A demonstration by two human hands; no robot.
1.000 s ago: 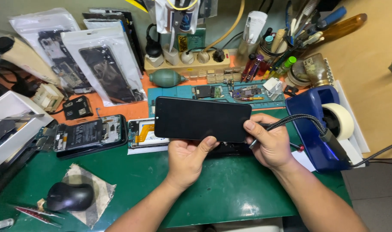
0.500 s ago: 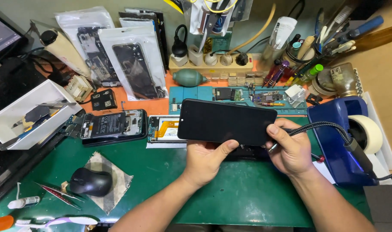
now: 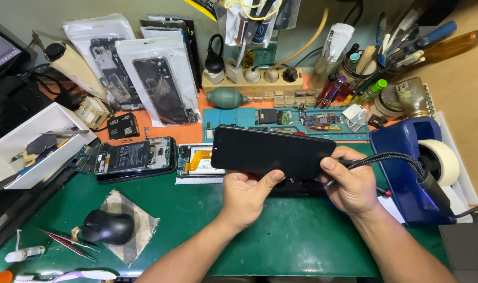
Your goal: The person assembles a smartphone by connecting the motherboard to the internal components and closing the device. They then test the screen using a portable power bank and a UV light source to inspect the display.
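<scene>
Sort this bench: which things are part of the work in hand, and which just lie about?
In hand:
- black phone, left hand
- braided cable, right hand

Lying about:
- opened phone
- mouse
- tape dispenser
- tweezers
- bagged parts

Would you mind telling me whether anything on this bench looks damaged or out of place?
Yes: an opened phone lies left of the held black phone, its back off and battery exposed. Nothing looks spilled.
</scene>
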